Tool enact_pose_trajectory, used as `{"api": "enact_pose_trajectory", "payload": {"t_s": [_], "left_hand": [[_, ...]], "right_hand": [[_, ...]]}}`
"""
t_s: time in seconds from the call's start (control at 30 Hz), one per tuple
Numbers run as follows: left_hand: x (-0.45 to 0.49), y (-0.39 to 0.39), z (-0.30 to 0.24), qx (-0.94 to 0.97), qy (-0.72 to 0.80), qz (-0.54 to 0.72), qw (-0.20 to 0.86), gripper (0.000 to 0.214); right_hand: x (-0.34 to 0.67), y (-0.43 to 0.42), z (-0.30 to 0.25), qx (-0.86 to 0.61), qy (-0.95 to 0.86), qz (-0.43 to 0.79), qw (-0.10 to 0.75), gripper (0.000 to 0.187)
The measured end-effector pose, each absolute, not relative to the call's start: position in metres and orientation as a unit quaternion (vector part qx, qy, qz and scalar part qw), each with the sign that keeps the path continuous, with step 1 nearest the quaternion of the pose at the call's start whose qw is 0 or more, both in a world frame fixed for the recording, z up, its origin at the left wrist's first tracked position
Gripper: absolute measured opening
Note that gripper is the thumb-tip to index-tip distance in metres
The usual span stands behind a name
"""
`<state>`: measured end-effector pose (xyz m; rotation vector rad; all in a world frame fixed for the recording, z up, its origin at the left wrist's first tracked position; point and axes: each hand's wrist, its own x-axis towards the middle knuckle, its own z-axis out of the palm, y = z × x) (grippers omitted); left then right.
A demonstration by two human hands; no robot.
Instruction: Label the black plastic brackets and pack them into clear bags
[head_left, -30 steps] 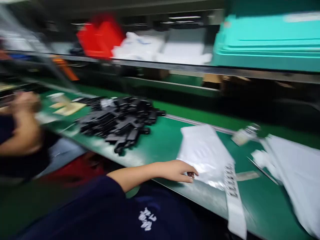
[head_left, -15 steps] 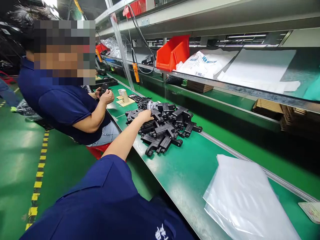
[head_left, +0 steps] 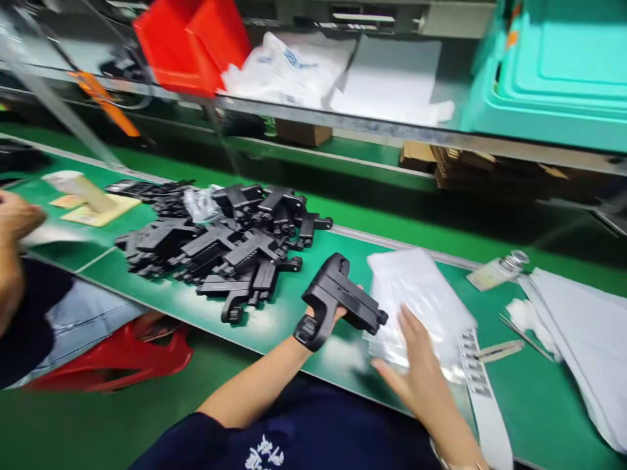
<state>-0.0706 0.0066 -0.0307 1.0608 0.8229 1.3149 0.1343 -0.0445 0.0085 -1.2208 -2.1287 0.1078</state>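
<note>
A black T-shaped plastic part [head_left: 343, 294] with a small knob at one end is held in my left hand [head_left: 337, 314], over the front of the bench. Most of the left fingers are hidden under the part. My right hand [head_left: 416, 365] is slightly blurred, with thumb and fingers spread and nothing in them. It hovers at the near edge of a stack of clear plastic bags [head_left: 416, 294]. Left of the held part lies a heap of similar black parts [head_left: 230, 248], with a small clear bag [head_left: 202, 203] among them.
A co-worker's hand [head_left: 17, 219] is at the far left, near a cream-coloured stand [head_left: 93, 199]. Right of the bags are a label strip [head_left: 482, 391], a pump bottle [head_left: 498, 271], tweezers [head_left: 526, 336] and white sheets [head_left: 582, 339]. An overhead shelf [head_left: 392, 125] carries a red bin [head_left: 196, 46] and teal trays [head_left: 558, 85].
The view has swung right. My left hand has left the heap with a black part and moved it beside the bags. My right hand has come into view.
</note>
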Motion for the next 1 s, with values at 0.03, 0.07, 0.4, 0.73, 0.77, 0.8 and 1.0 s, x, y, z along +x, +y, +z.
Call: {"api": "enact_pose_trajectory", "payload": {"t_s": [0.03,0.07,0.4,0.73,0.77,0.8,1.0], "left_hand": [[-0.057,-0.001,-0.033,0.465,0.336,0.531,0.623,0.049],[-0.050,-0.006,-0.033,0.478,0.321,0.495,0.651,0.046],[-0.061,-0.001,-0.021,0.483,0.335,0.342,0.733,0.063],[-0.059,-0.010,-0.022,0.620,0.379,0.379,0.573,0.066],[-0.059,-0.009,-0.021,0.615,0.385,0.380,0.574,0.066],[-0.057,-0.007,-0.020,0.595,0.397,0.383,0.585,0.065],[-0.040,0.001,-0.025,0.340,0.445,0.358,0.747,0.065]], "right_hand": [[0.135,-0.050,0.009,-0.477,-0.815,0.043,0.325,0.066],[0.136,-0.053,0.009,-0.485,-0.816,0.048,0.311,0.070],[0.173,-0.078,0.013,-0.484,-0.854,0.014,0.191,0.058],[0.196,-0.085,-0.024,-0.610,-0.486,0.495,0.384,0.043],[0.194,-0.086,-0.025,-0.609,-0.492,0.482,0.394,0.038],[0.193,-0.086,-0.025,-0.613,-0.513,0.447,0.400,0.034],[0.197,-0.085,-0.021,-0.555,-0.700,0.207,0.399,0.017]]}}
